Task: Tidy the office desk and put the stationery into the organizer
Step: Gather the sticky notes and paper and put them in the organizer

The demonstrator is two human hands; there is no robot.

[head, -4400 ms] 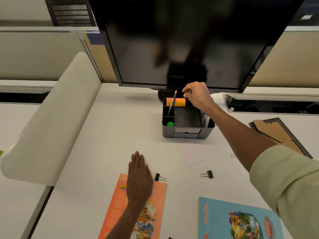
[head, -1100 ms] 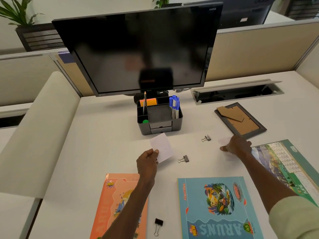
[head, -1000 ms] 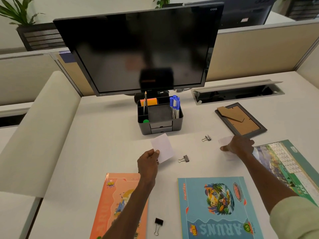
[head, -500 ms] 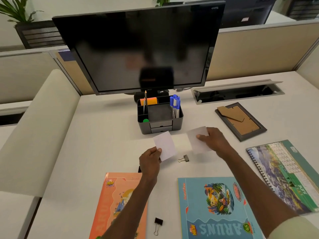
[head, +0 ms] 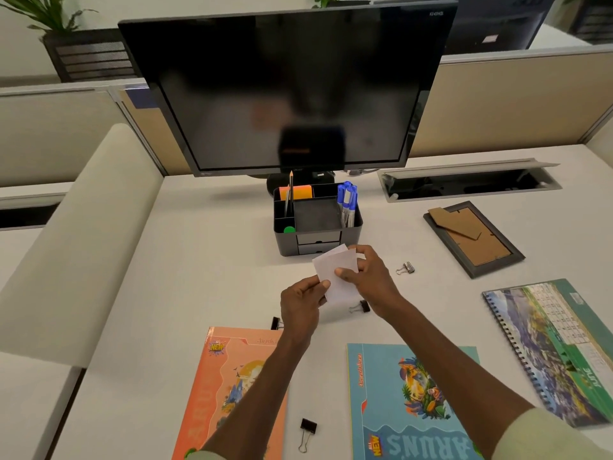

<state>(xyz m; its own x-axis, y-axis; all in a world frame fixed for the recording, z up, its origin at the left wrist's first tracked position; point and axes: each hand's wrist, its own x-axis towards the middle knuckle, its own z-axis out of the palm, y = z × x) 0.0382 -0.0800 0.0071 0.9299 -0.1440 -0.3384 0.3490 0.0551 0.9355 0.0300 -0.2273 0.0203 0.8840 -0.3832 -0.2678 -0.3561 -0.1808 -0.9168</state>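
table [head: 205, 260]: white and broad; carries everything below
orange book [head: 229, 393] and blue book [head: 411, 403]: thin soft-cover books lying flat at the near edge; likely light but floppy, so best taken by a long edge or slid to the rim first
calendar [head: 557, 350]: spiral-bound, flat on the right; the wire spine looks the firmest place to hold
organizer [head: 318, 235]: dark box under the monitor, holding a pencil, blue pens and an orange pad; its middle compartment shows nothing inside
white paper slips [head: 335, 265]: held in the air just in front of the organizer, one slip overlapping the other; very light, limp and easily creased, so a soft pinch at the edges suits them, squared into one stack before dropping in
left hand [head: 303, 303]: thumb and fingers pinch the lower left edge of the slips
right hand [head: 368, 280]: thumb on the face of the slips, fingers curled behind the right side
binder clips [head: 306, 431]: small, stiff, springy; scattered on the table, one just below the slips; take by the wire loops
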